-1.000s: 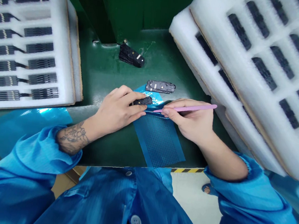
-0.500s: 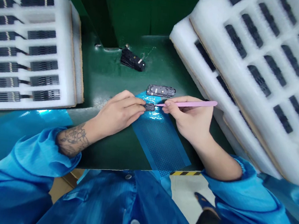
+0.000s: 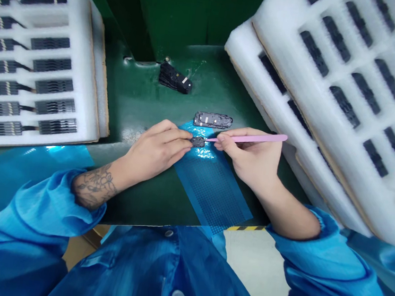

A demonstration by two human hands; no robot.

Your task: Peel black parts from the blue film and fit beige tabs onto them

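Black plastic part (image 3: 198, 142), likely light, stiff, fragile and best held by its edges, is gripped by left hand (image 3: 158, 146) over blue film (image 3: 216, 188); pink tweezers (image 3: 259, 138) are pinched by right hand (image 3: 256, 157).

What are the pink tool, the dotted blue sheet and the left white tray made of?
Pink tool: painted metal or plastic, I can't tell; its color is smooth and even.
Dotted blue sheet: probably thin, glossy plastic, since it shines brightly.
White tray: likely matte foam, judging by its thick, fuzzy-looking edges.
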